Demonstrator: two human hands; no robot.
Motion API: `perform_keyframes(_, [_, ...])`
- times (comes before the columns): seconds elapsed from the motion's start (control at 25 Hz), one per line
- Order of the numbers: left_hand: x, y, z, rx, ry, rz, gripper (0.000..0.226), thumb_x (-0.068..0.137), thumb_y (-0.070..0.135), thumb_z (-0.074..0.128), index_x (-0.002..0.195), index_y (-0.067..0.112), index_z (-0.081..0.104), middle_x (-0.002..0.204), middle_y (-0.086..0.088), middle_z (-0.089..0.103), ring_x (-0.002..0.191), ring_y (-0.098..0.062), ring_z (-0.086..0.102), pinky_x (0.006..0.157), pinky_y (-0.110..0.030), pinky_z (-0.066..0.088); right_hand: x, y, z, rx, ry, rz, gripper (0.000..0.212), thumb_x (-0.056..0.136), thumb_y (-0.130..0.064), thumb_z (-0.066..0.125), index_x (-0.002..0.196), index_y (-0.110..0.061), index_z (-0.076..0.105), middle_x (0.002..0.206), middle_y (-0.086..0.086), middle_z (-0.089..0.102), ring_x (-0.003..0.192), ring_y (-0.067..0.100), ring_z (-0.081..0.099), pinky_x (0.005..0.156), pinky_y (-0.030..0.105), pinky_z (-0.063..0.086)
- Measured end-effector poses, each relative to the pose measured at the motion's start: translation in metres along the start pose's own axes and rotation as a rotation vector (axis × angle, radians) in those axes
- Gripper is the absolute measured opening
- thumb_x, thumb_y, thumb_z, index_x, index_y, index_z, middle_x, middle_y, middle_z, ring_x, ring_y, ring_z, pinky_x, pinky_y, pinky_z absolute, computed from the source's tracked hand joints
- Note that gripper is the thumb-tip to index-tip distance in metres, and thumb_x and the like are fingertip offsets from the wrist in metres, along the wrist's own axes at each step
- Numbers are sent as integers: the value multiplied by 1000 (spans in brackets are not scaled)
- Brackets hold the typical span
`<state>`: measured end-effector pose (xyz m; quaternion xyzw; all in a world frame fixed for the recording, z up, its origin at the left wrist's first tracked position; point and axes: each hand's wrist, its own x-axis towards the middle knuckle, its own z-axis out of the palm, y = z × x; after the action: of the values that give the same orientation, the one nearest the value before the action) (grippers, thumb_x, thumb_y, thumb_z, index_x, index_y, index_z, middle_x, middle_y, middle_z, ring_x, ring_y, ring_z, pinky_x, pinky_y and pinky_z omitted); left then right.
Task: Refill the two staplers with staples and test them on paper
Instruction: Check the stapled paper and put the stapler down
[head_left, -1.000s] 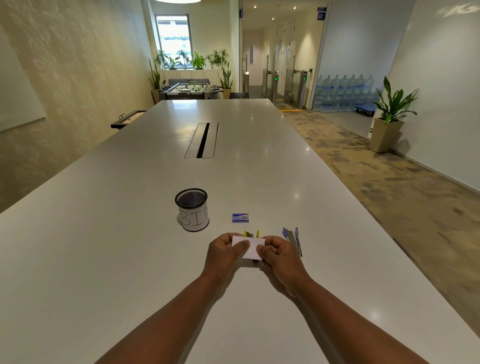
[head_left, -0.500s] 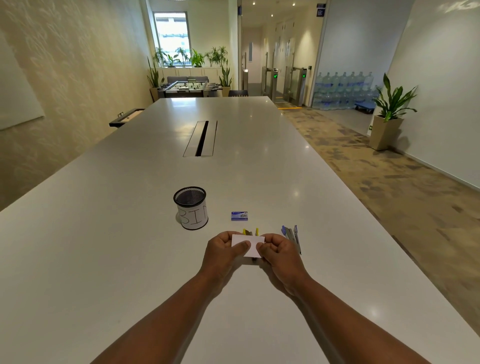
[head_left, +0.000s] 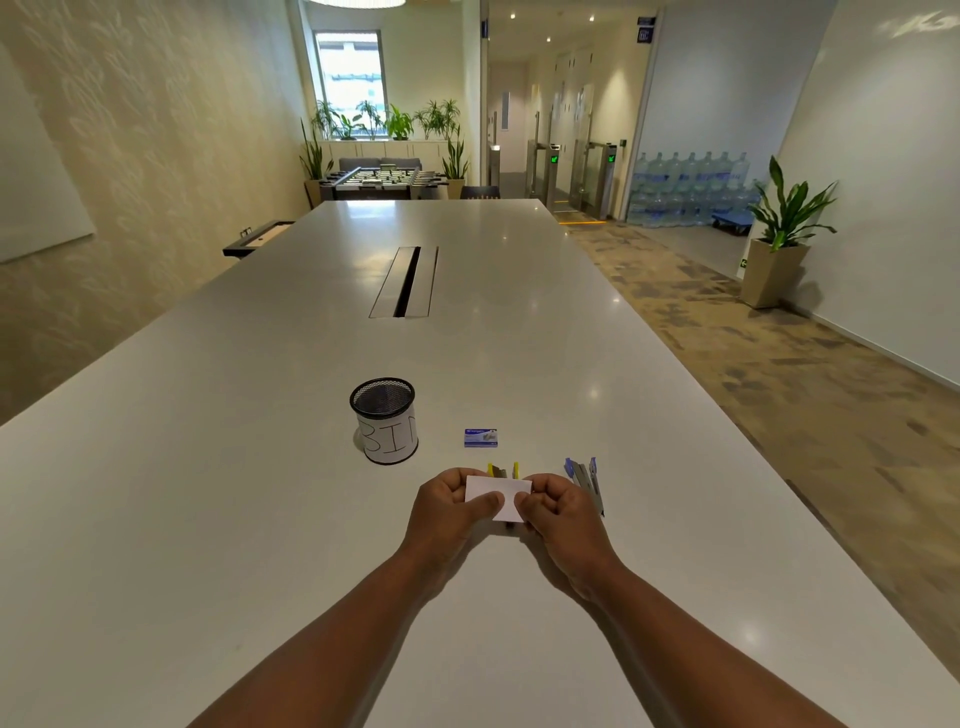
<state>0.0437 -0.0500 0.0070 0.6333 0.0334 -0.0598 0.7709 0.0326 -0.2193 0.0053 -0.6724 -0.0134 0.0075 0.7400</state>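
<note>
Pinching paper (head_left: 500, 498) between left hand (head_left: 451, 508) and right hand (head_left: 557, 514), low over tabletop (head_left: 208, 519). Yellow stapler (head_left: 503, 471) just behind at 12 o'clock, blue stapler (head_left: 586, 475) at 2, staples (head_left: 480, 437) beyond. Likely risks: paper creasing, staplers nudged.

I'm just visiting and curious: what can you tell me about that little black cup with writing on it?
The mesh cup is a small round container of black wire mesh, open at the top, standing upright on the white table. A white paper band around its lower part has "BIN" handwritten on it. It sits left of the staple box, apart from it; neither hand touches it. What is inside is unclear.
</note>
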Motion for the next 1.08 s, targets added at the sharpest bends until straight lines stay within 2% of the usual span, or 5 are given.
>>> perform_keyframes(0.24, [2,2,0,-29,27,-13,25,88,3,76,111,0,66,106,-23,75,101,-42,73,89,-60,60,-1,-1,0,-88,-16,-54,10,98,0,60,97,-4,69,74,-4,75,70,6,71,61,17,54])
perform_keyframes(0.44, [-3,4,-3,37,-56,-7,41,80,-4,82,115,6,63,98,-8,79,96,-26,77,82,-41,63,1,0,-2,-43,0,-38,10,98,-2,60,100,-5,69,87,3,79,82,16,77,66,24,60])
perform_keyframes(0.72, [-2,3,2,24,49,11,25,86,7,79,108,3,67,105,-22,74,98,-38,75,87,-56,61,2,4,-3,-178,9,-55,10,97,-8,64,98,-14,72,85,-1,77,79,12,73,68,23,57])
perform_keyframes(0.96, [-5,5,-6,48,-70,-11,42,81,-6,80,116,6,61,101,-8,79,98,-23,76,78,-32,62,2,2,-1,54,-12,-5,11,100,0,57,104,1,67,97,14,78,94,28,76,75,39,63])
perform_keyframes(1.08, [-3,5,-9,21,-68,-5,37,87,-8,72,119,6,60,108,-12,79,103,-27,76,81,-32,61,1,-1,-1,108,-12,-1,12,100,1,56,106,2,66,98,14,78,94,27,76,73,36,63])
